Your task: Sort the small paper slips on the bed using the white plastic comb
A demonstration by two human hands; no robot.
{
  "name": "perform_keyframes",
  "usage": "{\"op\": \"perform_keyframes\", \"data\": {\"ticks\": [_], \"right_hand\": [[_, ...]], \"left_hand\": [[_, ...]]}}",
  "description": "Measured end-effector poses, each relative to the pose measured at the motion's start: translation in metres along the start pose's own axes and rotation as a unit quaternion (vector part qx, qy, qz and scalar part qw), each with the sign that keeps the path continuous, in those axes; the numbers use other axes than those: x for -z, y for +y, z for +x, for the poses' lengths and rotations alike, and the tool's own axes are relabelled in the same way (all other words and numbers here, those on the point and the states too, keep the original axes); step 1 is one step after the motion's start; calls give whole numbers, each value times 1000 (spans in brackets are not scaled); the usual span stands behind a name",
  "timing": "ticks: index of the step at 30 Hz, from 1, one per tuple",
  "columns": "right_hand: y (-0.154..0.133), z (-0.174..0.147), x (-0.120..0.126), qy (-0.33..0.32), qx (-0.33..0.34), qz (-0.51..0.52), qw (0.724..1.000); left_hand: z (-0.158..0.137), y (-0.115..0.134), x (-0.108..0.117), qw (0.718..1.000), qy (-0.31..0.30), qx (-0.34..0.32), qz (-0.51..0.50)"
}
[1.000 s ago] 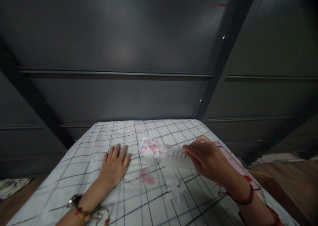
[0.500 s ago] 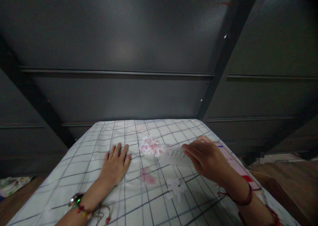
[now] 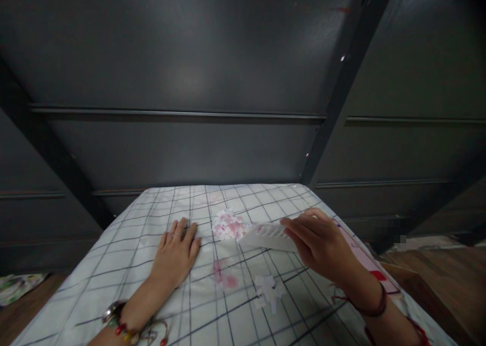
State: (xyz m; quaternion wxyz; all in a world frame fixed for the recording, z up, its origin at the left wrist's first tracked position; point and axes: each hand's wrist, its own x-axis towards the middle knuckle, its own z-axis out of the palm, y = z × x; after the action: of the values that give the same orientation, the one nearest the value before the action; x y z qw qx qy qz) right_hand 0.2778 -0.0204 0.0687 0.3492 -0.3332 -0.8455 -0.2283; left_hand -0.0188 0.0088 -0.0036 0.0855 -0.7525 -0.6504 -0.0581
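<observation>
My right hand [image 3: 319, 242] grips a white slotted plastic piece [image 3: 268, 236], its fingers closed on the right end. The piece is held low over the tablecloth, its left tip at the edge of a small heap of white and pink paper scraps [image 3: 230, 224]. My left hand [image 3: 175, 250] lies flat on the cloth with fingers spread, left of the heap, holding nothing. A pink stain [image 3: 226, 275] marks the cloth below the heap. Nearer to me lies a smaller group of white paper strips [image 3: 269, 290].
A white tablecloth with dark grid lines [image 3: 205, 315] covers the table. At its right edge, partly behind my right arm, lies a flat pink item [image 3: 366, 257]. A dark panelled wall [image 3: 197, 148] rises behind the table. A brown box [image 3: 421, 290] stands at the lower right.
The white slotted piece has tilted slightly, and my right hand has shifted a little to the right. My left hand stays flat in nearly the same place.
</observation>
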Motion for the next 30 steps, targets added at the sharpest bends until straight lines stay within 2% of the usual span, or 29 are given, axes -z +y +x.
{"op": "perform_keyframes", "data": {"ticks": [4,8,11,16,19,24,30], "right_hand": [[9,-1,-1,-4,-18,-42,999],[11,-2,-3,-34,5,-55,998],[10,-3,-3,-30,15,-55,998],[17,-6,-1,-38,-36,-108,993],[22,-7,-3,-71,-75,-139,985],[22,-7,-2,-120,-97,-81,985],[19,-7,-3,-86,-78,-69,991]], "left_hand": [[1,-2,-2,999,21,-35,-24],[1,-3,-6,996,22,-80,-43],[0,-3,-8,992,30,-109,-55],[1,-5,-13,987,42,-142,-61],[1,-6,-18,986,52,-149,-53],[2,-7,-24,987,50,-143,-53],[2,-8,-27,986,54,-150,-51]]}}
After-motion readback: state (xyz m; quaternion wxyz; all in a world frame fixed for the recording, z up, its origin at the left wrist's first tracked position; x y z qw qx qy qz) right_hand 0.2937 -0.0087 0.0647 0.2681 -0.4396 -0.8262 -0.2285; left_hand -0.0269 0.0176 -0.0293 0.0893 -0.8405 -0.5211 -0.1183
